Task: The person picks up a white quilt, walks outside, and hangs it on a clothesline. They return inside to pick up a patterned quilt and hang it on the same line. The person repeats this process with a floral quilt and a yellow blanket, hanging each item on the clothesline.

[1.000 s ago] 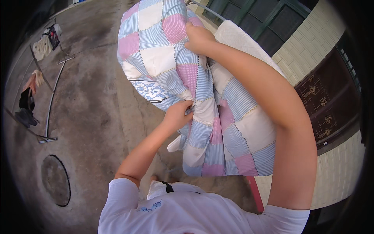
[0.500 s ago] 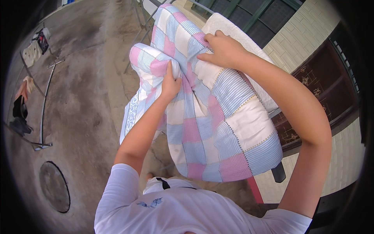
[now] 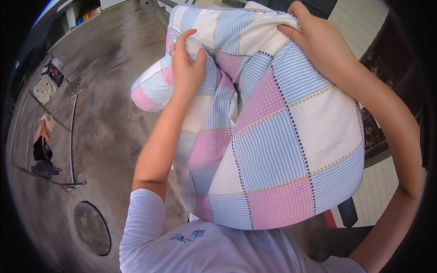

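A thick padded quilt (image 3: 273, 159) in pink, white and blue-striped patches hangs bunched in front of my body, with a deep fold down its middle. My right hand (image 3: 314, 41) is closed on its upper right edge, the thumb pressing the cloth and the fingers hooked over the top. Against the upper left part lies my left hand (image 3: 187, 66). Its index finger and thumb are spread apart, with no cloth pinched between them, and a ring shows on one finger. The quilt's left end droops in a rounded roll beside my left wrist.
Metal rails (image 3: 157, 13) stand behind the quilt. To the left, a low metal rack (image 3: 71, 136) holds hanging clothes (image 3: 43, 150) over a concrete floor with a round cover (image 3: 92, 227). A pale tiled wall (image 3: 359, 20) and a dark patterned panel (image 3: 375, 123) are on the right.
The quilt has come up closer to my body and fills more of the view. My right hand has moved up and right with its edge; my left hand's fingers have spread.
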`<state>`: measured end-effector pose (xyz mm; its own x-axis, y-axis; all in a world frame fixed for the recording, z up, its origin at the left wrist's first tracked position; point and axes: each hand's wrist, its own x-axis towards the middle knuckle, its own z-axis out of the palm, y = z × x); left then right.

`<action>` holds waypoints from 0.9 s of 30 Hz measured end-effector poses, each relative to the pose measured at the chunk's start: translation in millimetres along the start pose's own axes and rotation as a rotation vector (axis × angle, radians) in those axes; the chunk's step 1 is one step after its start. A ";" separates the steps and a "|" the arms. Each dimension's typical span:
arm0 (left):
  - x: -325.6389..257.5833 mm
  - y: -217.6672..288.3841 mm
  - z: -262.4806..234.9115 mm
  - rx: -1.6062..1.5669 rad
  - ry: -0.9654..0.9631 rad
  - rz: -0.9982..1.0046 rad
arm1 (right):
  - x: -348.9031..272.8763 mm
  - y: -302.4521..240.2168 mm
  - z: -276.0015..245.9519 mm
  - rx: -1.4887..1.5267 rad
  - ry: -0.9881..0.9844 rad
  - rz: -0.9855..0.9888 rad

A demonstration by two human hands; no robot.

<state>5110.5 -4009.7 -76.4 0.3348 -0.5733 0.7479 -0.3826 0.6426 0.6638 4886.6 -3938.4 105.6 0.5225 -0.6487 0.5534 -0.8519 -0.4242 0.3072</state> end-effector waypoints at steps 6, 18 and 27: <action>19.3 -7.5 -13.6 -0.034 -0.062 0.021 | -8.0 106.7 -25.3 0.029 -0.083 0.099; 29.3 -15.9 -13.4 -0.034 -0.175 0.120 | 83.5 -34.7 86.2 0.378 -0.708 0.355; -66.0 -92.9 -13.2 -0.129 -0.187 -0.151 | 114.5 -68.5 142.6 0.320 -0.535 0.358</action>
<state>5135.3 -4024.9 -187.3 0.2098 -0.7436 0.6348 -0.2233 0.5957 0.7716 5009.8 -4073.7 37.5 0.2287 -0.9687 0.0967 -0.9648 -0.2388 -0.1099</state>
